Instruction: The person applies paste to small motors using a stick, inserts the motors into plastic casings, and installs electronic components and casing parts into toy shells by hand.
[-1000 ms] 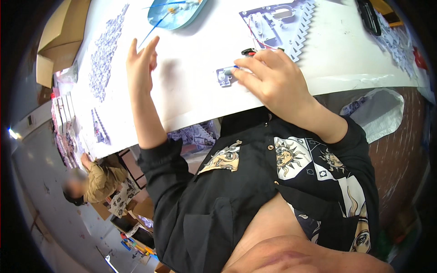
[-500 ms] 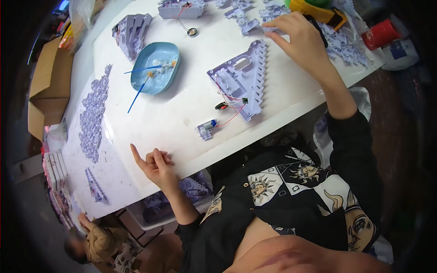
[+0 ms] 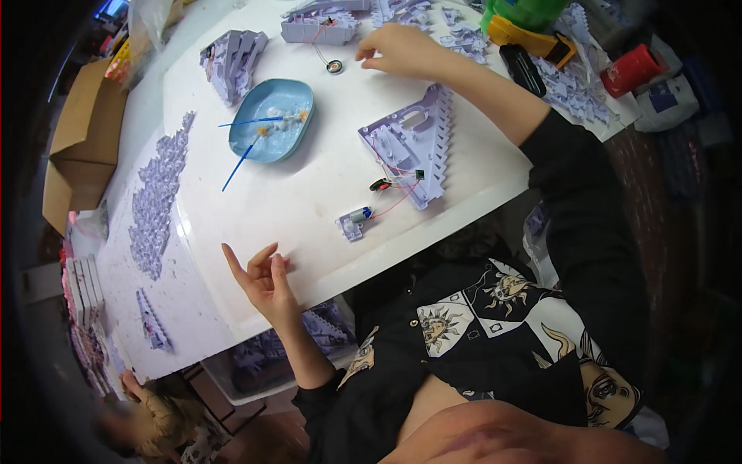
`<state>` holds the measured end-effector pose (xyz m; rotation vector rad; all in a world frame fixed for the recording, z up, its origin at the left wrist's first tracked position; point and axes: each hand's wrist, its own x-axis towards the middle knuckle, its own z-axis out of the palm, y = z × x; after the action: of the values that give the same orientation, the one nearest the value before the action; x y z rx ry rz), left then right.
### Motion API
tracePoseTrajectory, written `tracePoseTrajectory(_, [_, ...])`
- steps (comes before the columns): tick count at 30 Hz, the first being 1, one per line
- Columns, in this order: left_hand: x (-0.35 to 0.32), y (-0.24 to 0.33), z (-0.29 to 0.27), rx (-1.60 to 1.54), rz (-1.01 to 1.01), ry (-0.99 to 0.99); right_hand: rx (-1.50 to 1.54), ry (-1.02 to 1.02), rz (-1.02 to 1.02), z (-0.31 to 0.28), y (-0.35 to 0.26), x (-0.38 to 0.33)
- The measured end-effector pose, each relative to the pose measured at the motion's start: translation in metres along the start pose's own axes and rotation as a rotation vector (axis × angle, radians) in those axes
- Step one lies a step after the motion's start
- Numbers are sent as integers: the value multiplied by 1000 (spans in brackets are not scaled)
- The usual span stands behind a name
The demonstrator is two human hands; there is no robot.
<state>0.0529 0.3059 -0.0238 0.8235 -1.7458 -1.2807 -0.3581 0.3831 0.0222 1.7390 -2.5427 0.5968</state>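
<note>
My left hand (image 3: pixel 268 288) hovers at the table's near edge with its index finger stretched out, its other fingers loosely bent and nothing in it. Across the table, my right hand (image 3: pixel 398 52) is curled, thumb and finger close together; whether something small is between them I cannot make out. Just left of it lies a round wired disc (image 3: pixel 334 67), its leads running to a lilac plastic housing (image 3: pixel 318 31). Below that hand, a toothed lilac shell (image 3: pixel 406 143) lies with red and white wires, a small board and a little motor (image 3: pixel 357 219) attached.
A blue dish (image 3: pixel 270 139) holds two blue-handled brushes and whitish paste. Behind it stands a ridged lilac part (image 3: pixel 232 66). Many small lilac pieces (image 3: pixel 158 201) are heaped at left, beside a cardboard box (image 3: pixel 89 131). A red cup (image 3: pixel 634 71) and yellow-green object (image 3: pixel 533 31) sit far right.
My right hand has swung left, from the loose lilac parts to beside the wired disc, its fingers more curled. My left hand stays about where it was. The view has shifted slightly.
</note>
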Motion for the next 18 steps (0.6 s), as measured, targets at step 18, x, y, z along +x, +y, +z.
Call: tracePoseTrajectory(18, [-6, -4, -8, 10, -51, 46, 183, -134, -34, 43, -9, 29])
